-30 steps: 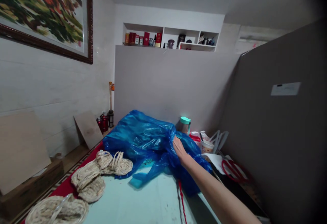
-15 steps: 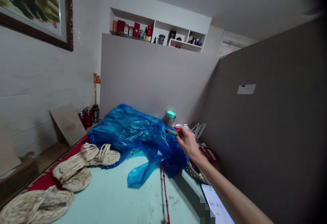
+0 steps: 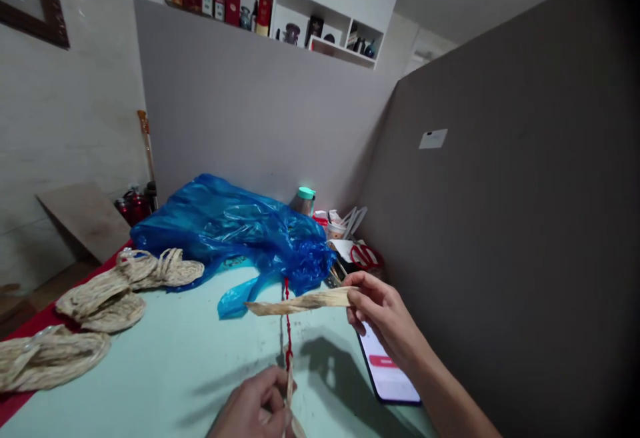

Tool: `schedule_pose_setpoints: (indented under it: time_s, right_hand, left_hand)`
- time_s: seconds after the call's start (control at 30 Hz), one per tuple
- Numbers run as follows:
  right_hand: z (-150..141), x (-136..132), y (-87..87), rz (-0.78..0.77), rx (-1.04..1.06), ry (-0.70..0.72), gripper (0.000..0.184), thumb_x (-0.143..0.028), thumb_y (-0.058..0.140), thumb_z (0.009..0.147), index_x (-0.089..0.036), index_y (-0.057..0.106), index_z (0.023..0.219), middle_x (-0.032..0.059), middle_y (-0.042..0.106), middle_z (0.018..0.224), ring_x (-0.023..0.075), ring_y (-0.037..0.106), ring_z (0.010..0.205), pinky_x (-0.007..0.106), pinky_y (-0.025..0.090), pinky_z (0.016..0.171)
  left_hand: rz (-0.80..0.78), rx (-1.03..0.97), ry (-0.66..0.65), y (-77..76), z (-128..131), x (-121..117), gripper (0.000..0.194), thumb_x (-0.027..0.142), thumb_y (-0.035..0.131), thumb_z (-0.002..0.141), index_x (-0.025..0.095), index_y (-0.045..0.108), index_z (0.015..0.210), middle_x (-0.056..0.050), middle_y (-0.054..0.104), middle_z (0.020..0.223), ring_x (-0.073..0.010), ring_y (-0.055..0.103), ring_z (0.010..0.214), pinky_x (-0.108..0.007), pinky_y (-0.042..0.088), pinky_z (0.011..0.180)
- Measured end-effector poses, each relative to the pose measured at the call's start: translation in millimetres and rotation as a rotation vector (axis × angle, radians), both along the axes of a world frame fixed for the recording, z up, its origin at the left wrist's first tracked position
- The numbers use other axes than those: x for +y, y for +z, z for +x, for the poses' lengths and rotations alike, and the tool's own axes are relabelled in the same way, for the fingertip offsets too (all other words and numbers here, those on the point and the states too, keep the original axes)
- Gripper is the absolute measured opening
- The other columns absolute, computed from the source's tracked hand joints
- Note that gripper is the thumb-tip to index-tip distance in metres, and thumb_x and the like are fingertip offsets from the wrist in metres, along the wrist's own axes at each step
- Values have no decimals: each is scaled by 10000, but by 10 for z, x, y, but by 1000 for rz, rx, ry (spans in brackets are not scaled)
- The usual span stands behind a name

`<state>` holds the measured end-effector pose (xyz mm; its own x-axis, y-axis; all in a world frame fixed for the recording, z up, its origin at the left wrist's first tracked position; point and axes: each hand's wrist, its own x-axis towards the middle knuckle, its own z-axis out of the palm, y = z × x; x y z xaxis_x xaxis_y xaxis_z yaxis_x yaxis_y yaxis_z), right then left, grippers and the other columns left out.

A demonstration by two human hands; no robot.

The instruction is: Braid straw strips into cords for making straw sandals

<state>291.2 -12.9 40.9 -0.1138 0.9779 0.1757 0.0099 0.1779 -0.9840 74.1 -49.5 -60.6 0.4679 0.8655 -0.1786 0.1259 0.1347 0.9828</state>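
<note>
The dry strip (image 3: 310, 301) runs sideways across the red cord (image 3: 289, 331), its right end pinched by the right hand (image 3: 387, 311) beyond the cord, while the left hand (image 3: 253, 405), apart and nearer the cord's lower end, grips a pale strand (image 3: 290, 383).

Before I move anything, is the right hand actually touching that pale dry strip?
Touching. The head view shows the right hand pinching the pale dry strip at its right end, between thumb and fingers.
</note>
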Motion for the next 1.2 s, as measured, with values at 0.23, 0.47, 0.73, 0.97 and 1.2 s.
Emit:
schedule_pose_setpoints:
  time_s: [0.23,0.47,0.73,0.97,1.2]
  right_hand:
    - [-87,-182,-141,-60,-133,199,197,-286,621,826,-197,447,799,3,623,693,139,598,598,231,456,521]
    - [-225,-418,-63,115,-771,304,181,-36,457,691,-203,384,688,-38,520,678,118,471,630,232,342,583]
    - [-294,-485,-18,225,-936,544,217,-30,459,630,-205,353,702,-30,443,730,115,434,682,222,317,597]
    - [-204,-496,-31,95,-834,554,132,-137,568,798,-208,471,744,-46,525,737,115,494,737,210,356,663]
    - [-339,-431,-117,128,-533,300,110,-259,630,861,-201,540,884,-22,580,857,125,531,785,219,391,694]
  left_hand:
    - [-38,-160,117,237,-29,-123,542,282,627,727,195,423,1222,72,490,647,-121,512,567,-241,321,562]
    - [-73,-259,117,463,-69,-148,245,279,632,801,141,636,1004,16,554,713,-118,541,667,-224,372,612]
    - [-134,-353,176,470,-57,-155,231,331,704,774,161,674,928,-40,668,841,-172,606,819,-270,465,788]
    - [-122,-288,227,430,-53,-158,283,415,729,728,143,672,782,17,563,664,-113,511,629,-199,421,605]
    - [-122,-214,131,367,-40,-99,303,434,750,686,143,685,737,-3,603,691,-152,544,682,-228,463,638]
